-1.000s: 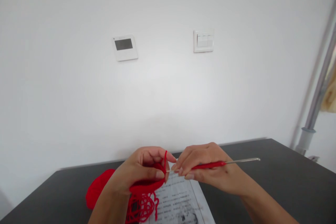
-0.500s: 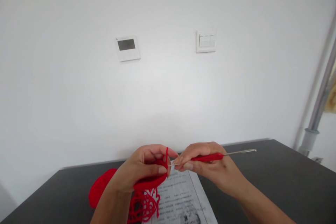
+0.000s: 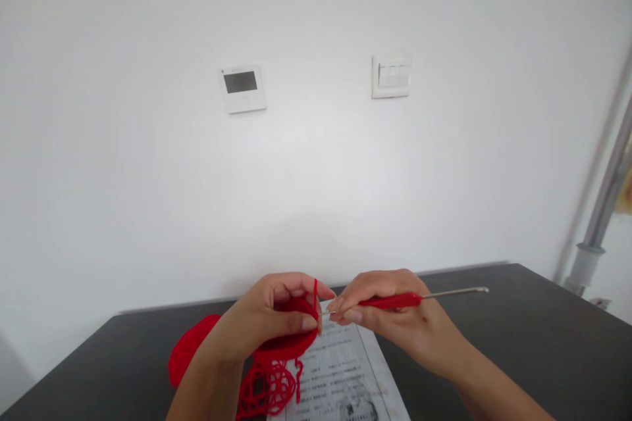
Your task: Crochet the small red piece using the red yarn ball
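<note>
A crochet hook point(image 3: 407, 299) of smooth metal, its grip point(image 3: 392, 302) plastic-looking, contrasts with soft-looking yarn point(image 3: 190, 350), matt paper point(image 3: 340, 355), a matt desk point(image 3: 498, 322) and smooth wall point(image 3: 316, 177).

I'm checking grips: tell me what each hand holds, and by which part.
The left hand pinches the red yarn piece near its right edge; the right hand holds the crochet hook by its red handle, toward its left end.

Over the past second the right hand point(image 3: 412, 325) has brought its thumb up and a little nearer the left hand point(image 3: 257, 322), and the hook point(image 3: 392, 302) has slid slightly left toward the red yarn piece point(image 3: 289, 346).
</note>
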`<state>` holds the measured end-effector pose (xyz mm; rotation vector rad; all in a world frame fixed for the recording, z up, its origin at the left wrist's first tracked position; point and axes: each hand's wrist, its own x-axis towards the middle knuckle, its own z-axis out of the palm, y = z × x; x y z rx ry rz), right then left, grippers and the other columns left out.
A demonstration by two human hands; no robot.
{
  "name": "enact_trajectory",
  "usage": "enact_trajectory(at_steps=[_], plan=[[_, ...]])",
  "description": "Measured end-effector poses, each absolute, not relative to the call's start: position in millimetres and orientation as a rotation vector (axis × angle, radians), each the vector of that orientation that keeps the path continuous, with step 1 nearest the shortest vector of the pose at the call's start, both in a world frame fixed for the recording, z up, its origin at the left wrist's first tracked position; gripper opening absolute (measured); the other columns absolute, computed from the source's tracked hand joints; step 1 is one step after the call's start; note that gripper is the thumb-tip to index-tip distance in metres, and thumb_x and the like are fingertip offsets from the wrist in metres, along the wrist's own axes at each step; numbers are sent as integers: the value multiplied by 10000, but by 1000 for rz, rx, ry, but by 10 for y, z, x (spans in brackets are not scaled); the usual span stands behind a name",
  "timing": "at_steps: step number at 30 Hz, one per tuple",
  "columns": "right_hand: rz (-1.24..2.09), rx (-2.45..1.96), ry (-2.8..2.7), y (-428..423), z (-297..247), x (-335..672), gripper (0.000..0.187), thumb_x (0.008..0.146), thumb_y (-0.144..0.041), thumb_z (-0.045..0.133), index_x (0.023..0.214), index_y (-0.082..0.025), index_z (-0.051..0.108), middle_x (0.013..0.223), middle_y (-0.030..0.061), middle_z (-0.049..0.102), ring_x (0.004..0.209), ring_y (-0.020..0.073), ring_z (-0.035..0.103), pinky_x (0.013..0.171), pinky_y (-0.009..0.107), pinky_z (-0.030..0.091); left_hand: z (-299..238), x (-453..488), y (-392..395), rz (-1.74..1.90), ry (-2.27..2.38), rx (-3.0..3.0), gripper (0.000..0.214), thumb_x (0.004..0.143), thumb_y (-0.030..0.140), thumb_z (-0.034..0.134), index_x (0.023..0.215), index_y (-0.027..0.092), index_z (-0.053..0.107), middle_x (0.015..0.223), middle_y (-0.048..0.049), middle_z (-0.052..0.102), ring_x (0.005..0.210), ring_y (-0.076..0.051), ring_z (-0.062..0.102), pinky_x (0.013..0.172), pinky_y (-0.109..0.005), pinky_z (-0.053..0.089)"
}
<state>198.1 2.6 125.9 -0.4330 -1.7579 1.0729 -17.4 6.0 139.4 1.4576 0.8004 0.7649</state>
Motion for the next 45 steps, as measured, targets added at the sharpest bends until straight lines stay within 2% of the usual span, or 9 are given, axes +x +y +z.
enact_trajectory(at_steps=[6,9,17,21,25,29,34,39,45], plan=[[921,-307,-1762,31,1199,1979,81,815,-159,678,853,-181,747,816,67,742,775,172,699,727,293,579,1379,-130,45,850,727,1386,282,642,216,789,917,183,737,678,-11,665,577,-80,537,541,-188,375],[984,-320,-1763,46,1214,2001,71,815,-172,681,840,-178,747,816,77,742,758,180,701,684,291,582,1387,-129,58,817,727,1406,279,634,219,795,905,185,740,699,-17,682,616,-95,569,582,-201,407],[962,-231,-1969,64,1304,2099,136,831,-110,644,902,-174,740,884,87,741,795,178,700,704,299,579,1393,-160,107,720,760,1472,309,639,232,792,932,160,731,713,-35,701,597,-102,578,587,-216,413],[925,-282,-1876,44,1282,2041,86,819,-134,668,856,-163,740,825,87,742,761,180,703,685,297,586,1375,-163,99,762,741,1429,283,645,216,789,920,175,736,706,-20,691,598,-87,568,567,-189,400],[749,-147,-1866,20,1218,1999,148,831,-74,636,935,-142,716,879,102,736,835,182,699,731,293,586,1323,-114,77,873,691,1342,299,615,194,807,906,180,741,679,-12,671,598,-93,575,570,-192,417],[421,-24,-1930,9,1159,1993,232,839,-14,591,1029,-118,673,1001,136,704,939,183,671,803,297,571,1295,-38,45,1005,614,1242,340,576,202,830,905,175,746,675,-8,657,568,-82,570,545,-179,411],[141,22,-1949,8,1132,1968,261,847,-16,574,1080,-117,637,1004,147,697,958,191,653,818,315,567,1305,-39,25,1014,551,1227,345,593,211,825,924,161,742,661,-12,646,555,-70,555,528,-160,393],[225,25,-1990,-10,1173,2006,241,847,-20,569,1059,-105,648,1025,146,692,974,194,654,854,315,557,1299,-101,48,984,570,1270,337,580,239,830,893,148,741,633,-7,618,516,-63,524,483,-156,354],[702,-131,-1905,-38,1268,2055,159,831,-56,624,945,-131,707,900,110,724,858,178,699,747,274,583,1334,-112,69,903,625,1279,284,576,220,825,842,151,752,607,-11,636,484,-57,509,451,-154,328]])
